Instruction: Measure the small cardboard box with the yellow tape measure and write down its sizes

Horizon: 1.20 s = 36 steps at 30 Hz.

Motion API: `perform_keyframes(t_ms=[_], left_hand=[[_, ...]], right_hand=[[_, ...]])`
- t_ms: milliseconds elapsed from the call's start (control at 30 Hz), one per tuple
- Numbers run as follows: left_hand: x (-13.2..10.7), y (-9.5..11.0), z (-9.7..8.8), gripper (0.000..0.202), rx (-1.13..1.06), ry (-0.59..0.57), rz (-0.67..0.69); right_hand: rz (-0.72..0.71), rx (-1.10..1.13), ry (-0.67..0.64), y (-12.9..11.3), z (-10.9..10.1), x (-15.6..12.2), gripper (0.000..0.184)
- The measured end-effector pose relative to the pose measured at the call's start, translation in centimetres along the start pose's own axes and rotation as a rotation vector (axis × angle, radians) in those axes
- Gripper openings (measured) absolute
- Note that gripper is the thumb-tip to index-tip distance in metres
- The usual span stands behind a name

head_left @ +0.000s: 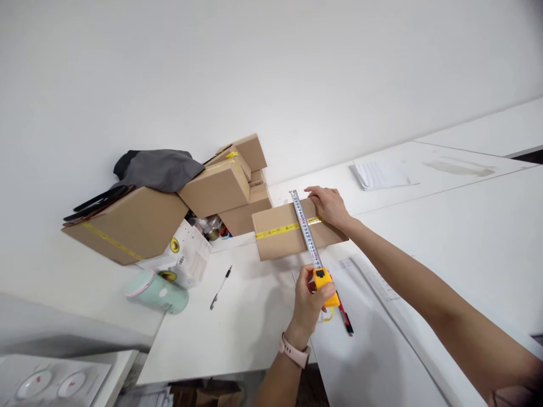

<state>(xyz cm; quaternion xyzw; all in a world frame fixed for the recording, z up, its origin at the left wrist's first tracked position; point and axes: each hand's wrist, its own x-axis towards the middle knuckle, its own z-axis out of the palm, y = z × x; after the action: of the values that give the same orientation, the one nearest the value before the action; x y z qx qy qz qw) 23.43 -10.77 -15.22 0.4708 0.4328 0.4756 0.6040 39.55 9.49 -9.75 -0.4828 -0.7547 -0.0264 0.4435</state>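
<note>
pink is the watch (pixel 294 353) on the left wrist, low in view, where the forearm rises from the bottom edge and leans a little right. above it the left hand (pixel 306 304) is clamped on a yellow tape measure (pixel 322 280), thumb pressed over the case. a slim red and black tool (pixel 345 317) shows beside the case. from there the metal blade (pixel 306 229) runs out, away from the person, across the top of a cardboard box (pixel 278 243) over the white table (pixel 250 333), its tip past the box's far edge. the right arm reaches in long from the lower right; the right hand (pixel 331 206) lies palm down at the far right part of the box, fingers stretched toward the blade's tip. i cannot tell whether it grips the box or only rests there. the two hands are apart. to the left lie a pen (pixel 221 287) and a mint tumbler (pixel 163 293). beyond them are stacked boxes (pixel 216 189), with a grey cloth (pixel 163 169) draped near.
</note>
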Motion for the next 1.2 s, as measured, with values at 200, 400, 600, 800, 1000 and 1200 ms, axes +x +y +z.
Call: perform_keyframes(t_ms=[200, 400, 600, 800, 1000, 1200], left_hand=[[-0.8, -1.1, 0.3, 0.043, -0.027, -0.006, -0.045], [-1.4, -1.7, 0.3, 0.045, -0.056, -0.034, -0.054], [-1.5, -2.4, 0.4, 0.051, 0.002, -0.009, -0.07], [-1.2, -3.0, 0.5, 0.05, 0.044, 0.0, -0.045], [-2.6, -2.4, -0.4, 0.057, -0.112, -0.112, -0.032], [-5.4, -4.2, -3.3, 0.069, -0.071, -0.121, 0.001]], right_hand=[[-0.157, -0.152, -0.079, -0.2, 0.1, 0.0, 0.058], [-0.187, -0.169, -0.118, 0.1, 0.5, 0.2, 0.049], [-0.173, -0.138, -0.115, 0.1, 0.5, -0.1, 0.05], [-0.172, -0.153, -0.122, 0.2, 0.5, -0.2, 0.049], [-0.102, -0.222, -0.05, -1.2, 0.5, -1.0, 0.046], [-0.065, -0.244, 0.038, -2.8, 0.7, -4.1, 0.05]])
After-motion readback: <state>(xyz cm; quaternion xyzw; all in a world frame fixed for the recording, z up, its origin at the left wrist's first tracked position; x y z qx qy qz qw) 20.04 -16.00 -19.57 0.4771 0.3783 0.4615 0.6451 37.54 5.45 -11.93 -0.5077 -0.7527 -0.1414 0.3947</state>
